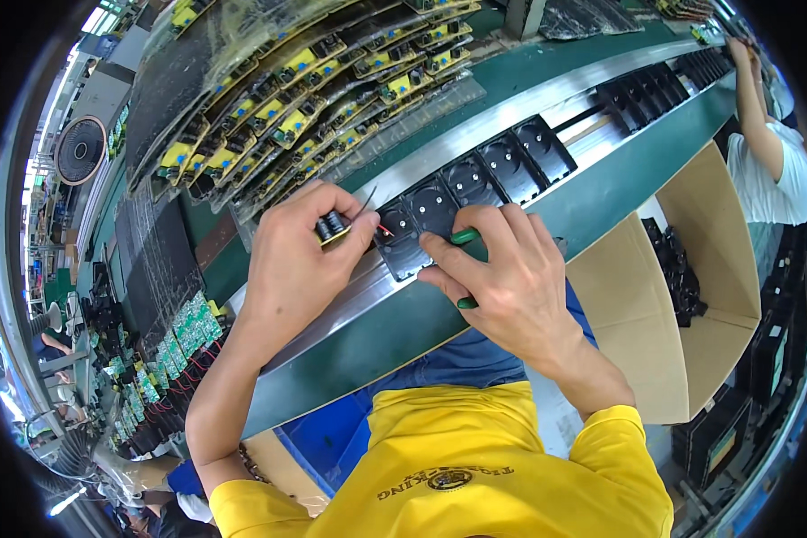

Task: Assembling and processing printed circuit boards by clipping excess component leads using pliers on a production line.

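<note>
My left hand (300,247) pinches a small circuit board (334,226) with black cylindrical parts between thumb and fingers. A thin dark lead rises from it, and a red wire reaches toward the nearest black plastic casing (403,257). Curled over that casing's right side is my right hand (507,282), its thumb and index tip close to the plastic. Two green handle pieces (465,237) show between its fingers. They look like parts of a green-handled hand tool, whose working end is hidden.
More black casings (469,182) line the metal conveyor track (350,305). Stacked trays of yellow-and-black boards (287,117) stand beyond it. A cardboard box (641,305) with black parts sits at right. Green boards with red wires (184,332) lie left. Another person (776,170) works at far right.
</note>
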The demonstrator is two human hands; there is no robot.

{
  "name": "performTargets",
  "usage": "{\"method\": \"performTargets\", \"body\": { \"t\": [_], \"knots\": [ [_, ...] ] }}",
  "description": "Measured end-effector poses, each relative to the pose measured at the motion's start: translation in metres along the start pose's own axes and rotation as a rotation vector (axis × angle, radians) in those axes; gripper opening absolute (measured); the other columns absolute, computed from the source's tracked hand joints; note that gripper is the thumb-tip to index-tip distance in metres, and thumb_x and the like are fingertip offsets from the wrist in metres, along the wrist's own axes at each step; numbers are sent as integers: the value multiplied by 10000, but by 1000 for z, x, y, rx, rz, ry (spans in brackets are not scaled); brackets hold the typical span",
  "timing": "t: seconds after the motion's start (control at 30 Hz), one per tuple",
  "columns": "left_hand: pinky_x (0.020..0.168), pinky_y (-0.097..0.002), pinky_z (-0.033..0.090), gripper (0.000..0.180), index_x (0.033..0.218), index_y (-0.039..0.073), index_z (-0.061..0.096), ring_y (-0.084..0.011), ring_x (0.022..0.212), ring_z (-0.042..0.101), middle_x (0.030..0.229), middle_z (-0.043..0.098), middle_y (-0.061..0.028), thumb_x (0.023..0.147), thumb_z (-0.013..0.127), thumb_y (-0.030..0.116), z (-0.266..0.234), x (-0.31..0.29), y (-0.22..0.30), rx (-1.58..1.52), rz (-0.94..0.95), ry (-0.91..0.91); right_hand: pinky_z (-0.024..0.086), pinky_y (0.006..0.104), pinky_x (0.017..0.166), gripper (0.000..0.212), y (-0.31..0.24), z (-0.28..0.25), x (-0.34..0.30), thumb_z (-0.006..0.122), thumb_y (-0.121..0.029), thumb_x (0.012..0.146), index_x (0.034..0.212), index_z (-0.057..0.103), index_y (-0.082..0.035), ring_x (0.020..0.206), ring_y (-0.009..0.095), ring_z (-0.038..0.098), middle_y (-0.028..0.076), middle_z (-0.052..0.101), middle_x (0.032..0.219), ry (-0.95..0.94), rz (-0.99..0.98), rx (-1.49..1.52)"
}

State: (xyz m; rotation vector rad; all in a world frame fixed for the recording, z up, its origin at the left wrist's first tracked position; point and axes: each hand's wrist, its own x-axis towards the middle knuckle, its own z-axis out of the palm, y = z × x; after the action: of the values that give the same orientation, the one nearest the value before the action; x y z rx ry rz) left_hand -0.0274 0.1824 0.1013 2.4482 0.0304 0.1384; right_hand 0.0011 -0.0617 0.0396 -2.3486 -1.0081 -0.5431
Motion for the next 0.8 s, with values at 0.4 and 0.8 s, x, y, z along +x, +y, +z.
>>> {"method": "performTargets", "body": {
  "t": [0.4,0.8],
  "knots": [
    [751,-309,495,128,911,2,733,-189,763,604,881,729,-43,953,847,44,4,-8,-9,47,55,62,528,359,838,252,-3,7,-3,944,-297,903,1126,899,-187,938,216,599,33,654,1154,12,30,45],
    [721,-353,524,146,902,42,728,-234,741,650,909,734,-27,924,868,77,9,-10,-9,120,99,92,533,358,829,241,-1,7,-3,944,-290,909,1122,906,-184,930,216,586,38,647,1149,6,39,50]
  ]
}}
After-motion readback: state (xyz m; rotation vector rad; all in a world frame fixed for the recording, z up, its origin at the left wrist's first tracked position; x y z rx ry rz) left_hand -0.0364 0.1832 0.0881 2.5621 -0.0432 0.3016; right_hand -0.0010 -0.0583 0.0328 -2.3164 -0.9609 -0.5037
